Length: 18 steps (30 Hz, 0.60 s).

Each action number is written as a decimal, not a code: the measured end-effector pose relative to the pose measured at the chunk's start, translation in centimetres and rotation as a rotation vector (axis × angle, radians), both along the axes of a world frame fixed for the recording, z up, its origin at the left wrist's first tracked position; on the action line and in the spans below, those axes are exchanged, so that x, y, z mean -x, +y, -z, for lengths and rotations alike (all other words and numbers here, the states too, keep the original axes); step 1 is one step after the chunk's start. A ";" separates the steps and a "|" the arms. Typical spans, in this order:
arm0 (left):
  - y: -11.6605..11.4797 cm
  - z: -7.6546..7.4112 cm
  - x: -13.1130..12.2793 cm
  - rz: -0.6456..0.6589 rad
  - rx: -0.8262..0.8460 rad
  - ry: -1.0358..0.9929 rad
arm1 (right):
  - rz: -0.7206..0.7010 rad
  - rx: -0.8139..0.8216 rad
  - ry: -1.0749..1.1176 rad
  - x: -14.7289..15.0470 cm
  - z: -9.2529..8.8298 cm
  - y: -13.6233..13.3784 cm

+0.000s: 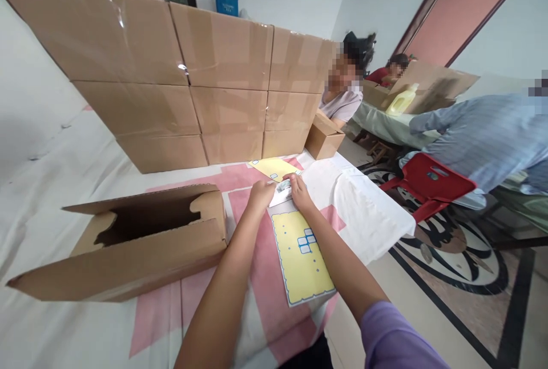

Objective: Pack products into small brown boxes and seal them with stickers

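My left hand [260, 194] and my right hand [299, 191] meet above the cloth-covered table, fingers closed on opposite sides of a small white piece [279, 196] with a greenish patch. Its exact kind is too small to make out. Just below, under my right forearm, lies a yellow sheet [295, 260] with a blue scalloped border and several pale squares outlined in blue. Beyond my hands, another yellow sheet [273, 168] with small squares lies flat, its near part covered by my fingers. An open cardboard box [158, 257] rests to the left of my left forearm.
Stacked, taped cardboard boxes [231, 112] form a wall across the table's far side. A smaller carton [324, 137] stands at its right end, near a person. The white and pink tablecloth [363, 209] ends at right; beyond are a red chair [436, 180] and other people.
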State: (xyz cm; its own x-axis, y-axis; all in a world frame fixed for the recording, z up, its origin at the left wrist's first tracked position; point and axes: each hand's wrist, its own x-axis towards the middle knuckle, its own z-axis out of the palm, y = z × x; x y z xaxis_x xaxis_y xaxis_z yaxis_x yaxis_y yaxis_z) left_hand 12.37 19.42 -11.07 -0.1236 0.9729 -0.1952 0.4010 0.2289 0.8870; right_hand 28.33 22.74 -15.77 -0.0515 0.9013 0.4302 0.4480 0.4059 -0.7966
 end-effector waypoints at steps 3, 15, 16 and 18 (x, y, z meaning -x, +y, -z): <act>-0.6 0.3 0.4 0.023 0.073 -0.116 | 0.003 0.000 0.010 0.0 0.1 0.1; -1.0 0.0 2.9 -0.107 0.083 -0.148 | -0.009 -0.004 0.029 -0.2 0.3 0.2; -1.1 0.0 2.9 -0.115 0.078 -0.141 | -0.011 -0.003 0.031 -0.2 0.3 0.2; -1.1 0.1 3.0 -0.124 0.062 -0.134 | -0.013 -0.001 0.037 -0.1 0.4 0.3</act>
